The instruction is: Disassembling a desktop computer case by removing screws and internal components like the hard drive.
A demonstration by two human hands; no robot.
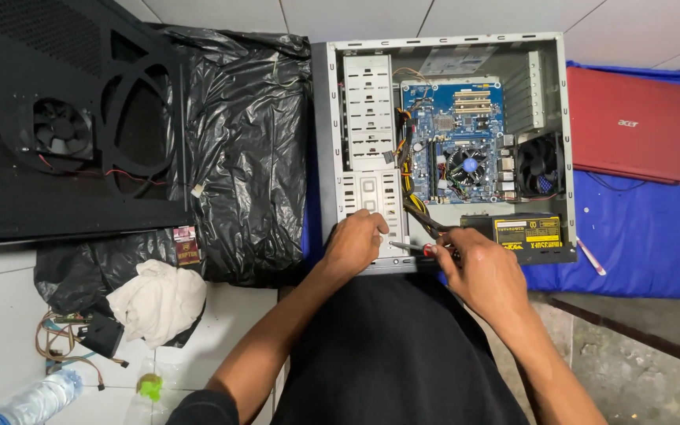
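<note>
Left hand is resting flat on the drive cage at the near edge of the open PC case, fingers slightly spread and pressing down, likely steadying the case; it is pinching nothing. Right hand is curling its fingers tight around a screwdriver, red handle just showing, shaft lying toward the left fingers and the tip sitting close by them at the cage's lower edge. The grip looks set for working a screw there, though no screw is visible.

The case is lying on its side on the floor, open face up, so the insides are facing the person. Inside, beyond the fingers: blue motherboard with a CPU fan, a rear fan further right, and a black power supply with a yellow label just past the right fingers. A cable bundle is running from it between both hands.

Left of the left fingers, a black plastic bag is spreading under the removed side panel. A white rag, loose wires and a plastic bottle are lying well to the left, near the elbow. A red laptop is sitting on a blue mat far right of the right fingers.
</note>
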